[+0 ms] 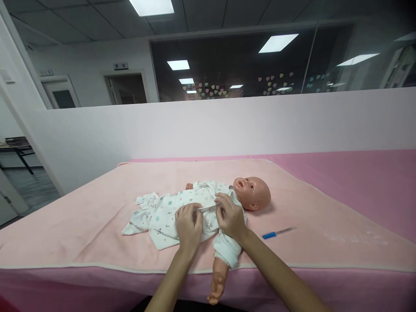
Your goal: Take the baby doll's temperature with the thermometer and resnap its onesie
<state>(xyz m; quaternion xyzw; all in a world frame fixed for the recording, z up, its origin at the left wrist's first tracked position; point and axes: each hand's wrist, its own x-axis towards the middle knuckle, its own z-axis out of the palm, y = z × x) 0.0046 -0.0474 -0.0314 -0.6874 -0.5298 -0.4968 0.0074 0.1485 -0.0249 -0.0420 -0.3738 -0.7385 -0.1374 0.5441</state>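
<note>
A baby doll (252,193) lies on its back on a pink towel (97,216), head to the right, wearing a white printed romper (162,212). Both my hands rest on its chest. My left hand (188,225) is closed, pinching the romper's front edge. My right hand (230,214) is closed too, pinching the same strip of fabric near the collar. One doll arm (218,281) hangs over the table's near edge.
A thermometer (278,233) with a blue tip lies on the towel right of the doll. The table (373,182) has a darker pink cover. A white partition wall (227,125) stands behind it, and an open floor lies to the far left.
</note>
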